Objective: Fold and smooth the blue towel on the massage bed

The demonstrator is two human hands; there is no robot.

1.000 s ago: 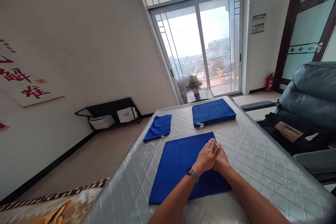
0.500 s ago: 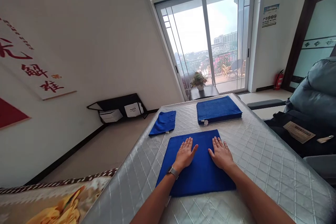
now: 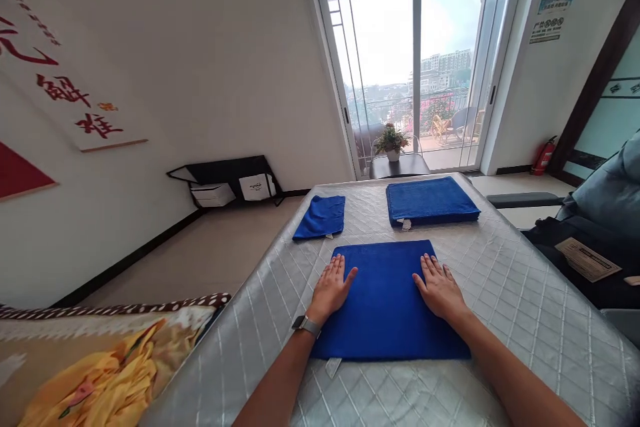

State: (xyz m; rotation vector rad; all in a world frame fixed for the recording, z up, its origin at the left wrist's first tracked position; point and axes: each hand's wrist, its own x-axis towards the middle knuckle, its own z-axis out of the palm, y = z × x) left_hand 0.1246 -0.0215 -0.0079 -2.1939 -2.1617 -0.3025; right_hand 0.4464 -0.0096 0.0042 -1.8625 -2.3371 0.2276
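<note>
A blue towel (image 3: 383,307) lies flat and smooth on the silver quilted table cover (image 3: 505,293), a white tag showing at its near left edge. My left hand (image 3: 331,287), with a watch (image 3: 307,325) on the wrist, rests open on the towel's left edge. On the right edge my right hand (image 3: 440,285) lies palm down, fingers stretched out. Beyond the towel to the left is a smaller, uneven blue cloth (image 3: 321,217). A neat stack of blue towels (image 3: 433,200) sits farther back on the right.
A potted plant (image 3: 393,140) stands on a small dark table by the sliding glass door. To the right is a grey armchair (image 3: 607,187) with a dark bag and a brown card. Yellow fabric (image 3: 107,373) lies at lower left. White boxes (image 3: 255,187) are by the wall.
My hands have moved apart, from the towel's middle out to its left and right edges. The towel looks flat in both frames. The view has shifted slightly.
</note>
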